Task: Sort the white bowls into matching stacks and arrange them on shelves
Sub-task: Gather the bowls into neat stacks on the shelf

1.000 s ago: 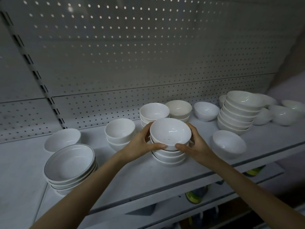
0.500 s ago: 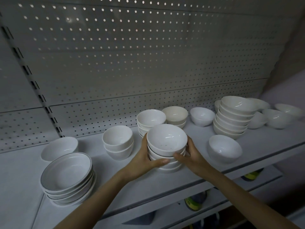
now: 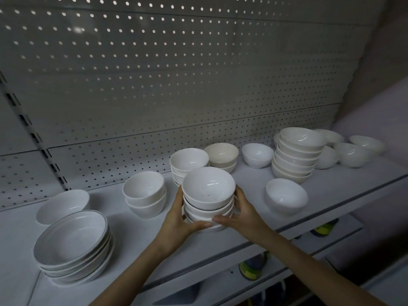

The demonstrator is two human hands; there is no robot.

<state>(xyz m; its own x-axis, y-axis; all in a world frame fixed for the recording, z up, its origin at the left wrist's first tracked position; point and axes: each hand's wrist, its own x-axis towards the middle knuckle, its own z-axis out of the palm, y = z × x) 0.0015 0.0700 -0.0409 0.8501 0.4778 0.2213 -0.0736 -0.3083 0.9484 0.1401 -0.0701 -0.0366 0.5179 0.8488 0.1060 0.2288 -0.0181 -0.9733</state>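
**Bare front strip, crowded back row**

The shelf (image 3: 136, 237) lies bare along its front edge and between the stack of rimmed dishes (image 3: 72, 244) and the two-bowl stack (image 3: 144, 193). The central bowl stack (image 3: 208, 191), gripped by the left hand (image 3: 176, 224) and right hand (image 3: 240, 215), fills the middle; a gap separates it from the single bowl (image 3: 286, 196) on its right. Behind, a white stack (image 3: 188, 160), cream bowls (image 3: 221, 154) and a tall stack (image 3: 298, 153) crowd the pegboard (image 3: 176, 85), leaving narrow gaps.
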